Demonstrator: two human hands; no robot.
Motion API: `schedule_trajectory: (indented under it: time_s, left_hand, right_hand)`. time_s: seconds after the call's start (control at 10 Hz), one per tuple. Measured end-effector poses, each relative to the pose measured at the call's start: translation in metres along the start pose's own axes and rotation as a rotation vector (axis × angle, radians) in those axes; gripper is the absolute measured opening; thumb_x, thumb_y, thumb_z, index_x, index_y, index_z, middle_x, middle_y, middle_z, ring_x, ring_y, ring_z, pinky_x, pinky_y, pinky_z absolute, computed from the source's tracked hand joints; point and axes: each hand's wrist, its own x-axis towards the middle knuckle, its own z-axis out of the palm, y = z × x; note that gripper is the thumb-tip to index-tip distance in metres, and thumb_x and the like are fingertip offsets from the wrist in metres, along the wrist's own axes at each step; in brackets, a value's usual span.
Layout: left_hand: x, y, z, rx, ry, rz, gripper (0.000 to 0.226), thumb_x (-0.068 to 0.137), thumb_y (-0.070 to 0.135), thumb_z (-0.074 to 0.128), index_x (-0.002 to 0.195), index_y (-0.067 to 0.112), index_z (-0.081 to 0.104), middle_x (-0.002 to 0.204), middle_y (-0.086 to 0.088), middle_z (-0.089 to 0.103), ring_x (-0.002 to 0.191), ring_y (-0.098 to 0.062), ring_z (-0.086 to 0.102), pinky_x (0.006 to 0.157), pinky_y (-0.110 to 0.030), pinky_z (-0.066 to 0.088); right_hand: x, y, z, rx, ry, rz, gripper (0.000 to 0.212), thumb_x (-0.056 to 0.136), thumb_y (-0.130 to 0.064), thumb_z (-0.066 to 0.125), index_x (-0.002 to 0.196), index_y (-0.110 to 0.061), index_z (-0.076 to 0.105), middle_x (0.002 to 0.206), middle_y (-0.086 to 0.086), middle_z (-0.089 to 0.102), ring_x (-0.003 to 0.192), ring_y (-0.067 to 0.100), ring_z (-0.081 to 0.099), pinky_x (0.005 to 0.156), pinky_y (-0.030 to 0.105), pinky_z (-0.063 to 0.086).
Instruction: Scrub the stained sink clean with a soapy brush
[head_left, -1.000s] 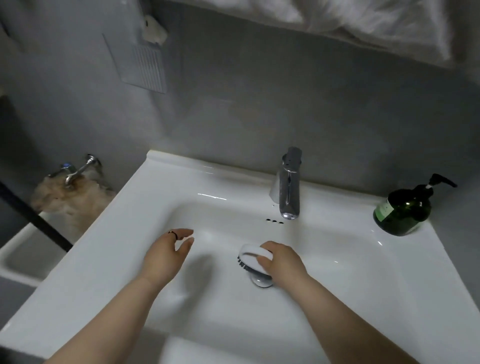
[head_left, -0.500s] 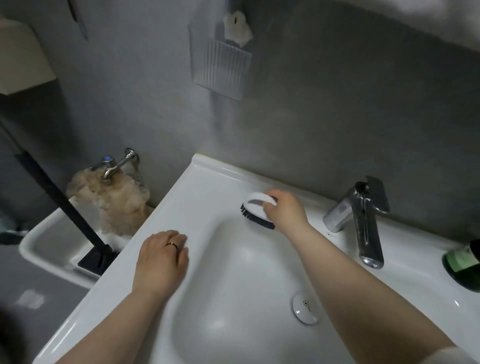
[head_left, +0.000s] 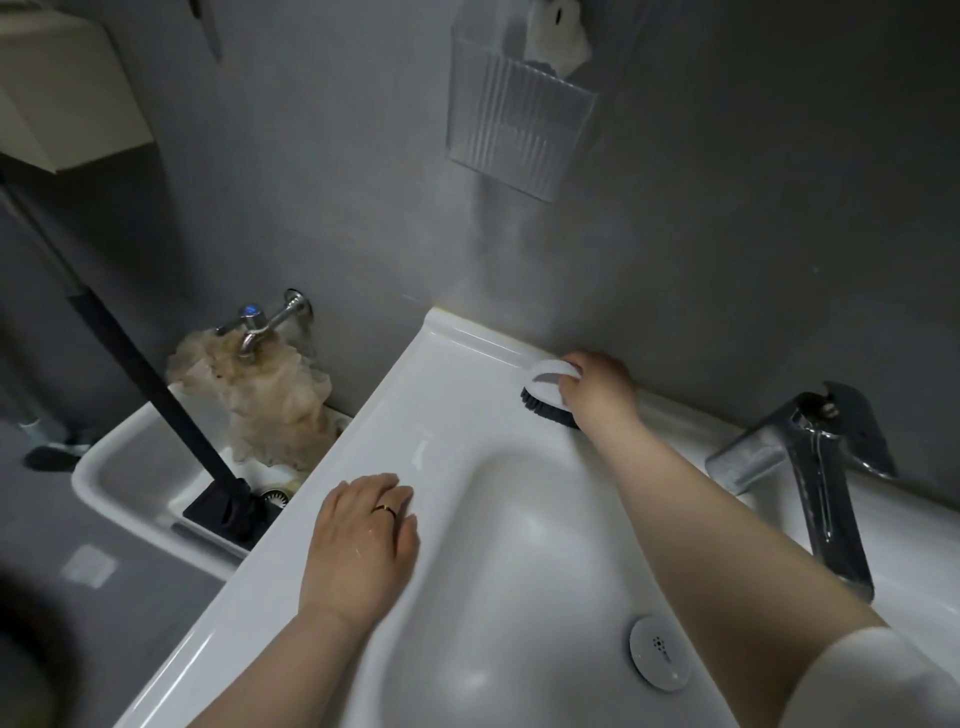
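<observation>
A white sink (head_left: 447, 405) fills the lower right, its basin running down to a round white drain cap (head_left: 658, 652). My right hand (head_left: 597, 389) grips a white-handled brush with black bristles (head_left: 545, 395), pressed on the sink's back ledge close to the wall. My left hand (head_left: 366, 545), wearing a ring, rests flat with straight fingers on the sink's left rim. A chrome faucet (head_left: 815, 473) stands at the right behind my right forearm.
A low white mop basin (head_left: 130, 478) sits at the left under a wall tap (head_left: 260, 325), holding a dirty beige mop head (head_left: 265, 400) and a black mop pole (head_left: 130, 353). A ribbed clear holder (head_left: 511, 114) hangs on the grey wall.
My right hand has carried the brush from the basin near the drain up to the back ledge by the wall. My left hand came down flat on the rim. The view turned left.
</observation>
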Motion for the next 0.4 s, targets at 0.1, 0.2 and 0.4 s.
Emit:
schedule_trajectory:
  time_s: [0.1,0.2,0.4]
  left_hand:
    - [0.000,-0.001,0.004,0.002,0.049,0.011,0.041,0.075,0.028,0.037,0.083,0.005,0.071,0.093,-0.010,0.068,0.094,-0.017,0.043,0.087,-0.030,0.029]
    - [-0.002,-0.001,0.005,-0.001,0.075,0.019,0.042,0.075,0.028,0.037,0.083,0.005,0.071,0.093,-0.010,0.068,0.094,-0.017,0.042,0.087,-0.028,0.029]
    - [0.000,-0.001,0.006,0.000,0.101,0.060,0.042,0.075,0.029,0.036,0.082,0.005,0.070,0.092,-0.011,0.068,0.093,-0.021,0.051,0.085,-0.029,0.030]
  right_hand:
    - [0.000,0.004,0.001,-0.057,-0.027,0.022,0.030,0.091,-0.013,0.043,0.116,-0.013,0.059,0.118,0.008,0.061,0.112,0.028,0.052,0.081,0.028,0.040]
    - [-0.005,0.006,-0.001,-0.075,-0.051,0.021,0.036,0.094,-0.017,0.043,0.129,-0.014,0.050,0.128,0.008,0.056,0.120,0.029,0.046,0.090,0.028,0.039]
    - [-0.019,0.016,-0.011,-0.066,0.021,-0.014,0.046,0.094,-0.019,0.046,0.139,-0.012,0.037,0.136,0.013,0.047,0.124,0.032,0.039,0.098,0.031,0.033]
